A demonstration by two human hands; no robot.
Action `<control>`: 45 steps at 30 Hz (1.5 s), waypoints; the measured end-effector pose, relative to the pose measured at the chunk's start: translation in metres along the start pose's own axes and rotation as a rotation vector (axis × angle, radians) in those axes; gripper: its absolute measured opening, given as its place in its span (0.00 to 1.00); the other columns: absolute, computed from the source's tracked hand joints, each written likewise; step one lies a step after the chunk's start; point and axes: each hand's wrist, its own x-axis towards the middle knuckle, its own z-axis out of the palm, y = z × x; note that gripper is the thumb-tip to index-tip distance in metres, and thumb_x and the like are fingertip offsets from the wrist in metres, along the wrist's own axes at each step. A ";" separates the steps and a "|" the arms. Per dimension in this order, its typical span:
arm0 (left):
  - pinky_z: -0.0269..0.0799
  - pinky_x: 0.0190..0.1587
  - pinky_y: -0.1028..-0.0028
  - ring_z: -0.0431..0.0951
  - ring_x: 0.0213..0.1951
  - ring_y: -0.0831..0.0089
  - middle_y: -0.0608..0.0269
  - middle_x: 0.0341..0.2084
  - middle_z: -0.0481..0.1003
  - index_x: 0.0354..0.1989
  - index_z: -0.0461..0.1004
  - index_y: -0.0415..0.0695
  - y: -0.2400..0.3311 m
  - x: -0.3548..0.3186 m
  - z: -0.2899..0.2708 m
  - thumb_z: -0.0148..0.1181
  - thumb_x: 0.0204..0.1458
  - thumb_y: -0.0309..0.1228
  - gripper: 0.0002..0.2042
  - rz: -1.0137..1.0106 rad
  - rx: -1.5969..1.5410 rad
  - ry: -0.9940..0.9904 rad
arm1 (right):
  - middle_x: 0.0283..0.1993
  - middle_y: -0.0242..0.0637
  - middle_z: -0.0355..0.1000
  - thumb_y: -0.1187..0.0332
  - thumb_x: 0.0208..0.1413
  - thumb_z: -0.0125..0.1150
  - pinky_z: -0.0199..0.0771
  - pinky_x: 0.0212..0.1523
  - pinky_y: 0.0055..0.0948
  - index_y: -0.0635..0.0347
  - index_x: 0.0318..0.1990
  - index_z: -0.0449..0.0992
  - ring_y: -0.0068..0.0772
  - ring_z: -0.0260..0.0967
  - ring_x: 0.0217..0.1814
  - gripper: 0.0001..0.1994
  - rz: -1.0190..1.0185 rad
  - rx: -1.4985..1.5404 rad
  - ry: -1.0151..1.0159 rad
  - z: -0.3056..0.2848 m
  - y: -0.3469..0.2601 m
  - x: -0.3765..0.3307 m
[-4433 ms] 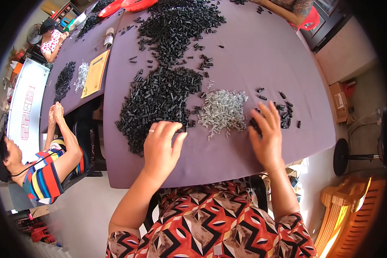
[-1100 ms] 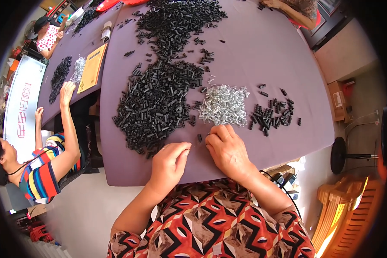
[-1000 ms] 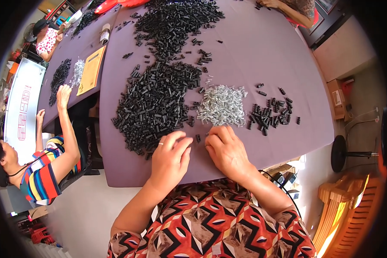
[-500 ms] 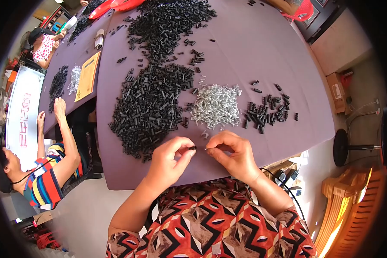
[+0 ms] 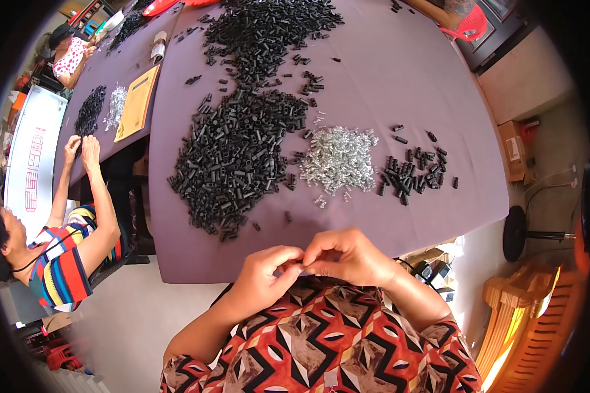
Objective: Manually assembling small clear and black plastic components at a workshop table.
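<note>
Close to my body, at the table's front edge, both hands meet fingertip to fingertip. My left hand (image 5: 265,278) is closed in a pinch on a small black plastic tube (image 5: 301,262), mostly covered by the fingers. Pressed against it, my right hand (image 5: 351,259) is also pinched; its fingers hide the small shiny piece, seemingly a spring, that showed at their tips before. Beyond my hands lies a heap of silvery coil springs (image 5: 339,157). To its left spreads a big pile of black tubes (image 5: 236,157), and to its right a smaller scatter of black pieces (image 5: 413,175).
A purple-grey cloth covers the table (image 5: 432,223). At left, a person in a striped shirt (image 5: 65,268) works at an adjoining table with a yellow clipboard-like board (image 5: 136,105). Another person (image 5: 69,62) sits farther back. Wooden furniture (image 5: 524,308) and a cardboard box (image 5: 514,150) stand at right.
My hands have come together and drawn closer to my body; before, a small gap separated the black tube from the shiny piece. The view has shifted slightly. The neighbour's hands have also come together.
</note>
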 end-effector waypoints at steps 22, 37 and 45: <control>0.75 0.36 0.76 0.80 0.33 0.78 0.60 0.34 0.81 0.46 0.78 0.35 -0.006 -0.004 -0.002 0.65 0.57 0.20 0.09 0.015 0.019 0.150 | 0.37 0.28 0.75 0.79 0.63 0.63 0.75 0.41 0.19 0.66 0.42 0.77 0.16 0.72 0.39 0.03 0.066 0.166 0.092 0.007 0.001 0.017; 0.78 0.44 0.75 0.79 0.37 0.78 0.59 0.38 0.82 0.49 0.75 0.36 -0.020 -0.012 -0.010 0.58 0.66 0.25 0.08 -0.268 -0.567 0.154 | 0.36 0.42 0.73 0.71 0.53 0.64 0.78 0.36 0.41 0.62 0.42 0.77 0.49 0.77 0.38 0.10 -0.373 -1.019 0.362 0.009 -0.001 0.056; 0.78 0.42 0.76 0.79 0.36 0.78 0.58 0.38 0.82 0.49 0.74 0.37 -0.021 -0.008 -0.011 0.57 0.66 0.27 0.08 -0.242 -0.558 0.166 | 0.37 0.44 0.71 0.74 0.52 0.65 0.76 0.35 0.44 0.60 0.38 0.74 0.52 0.74 0.35 0.07 -0.362 -1.055 0.302 0.006 0.005 0.053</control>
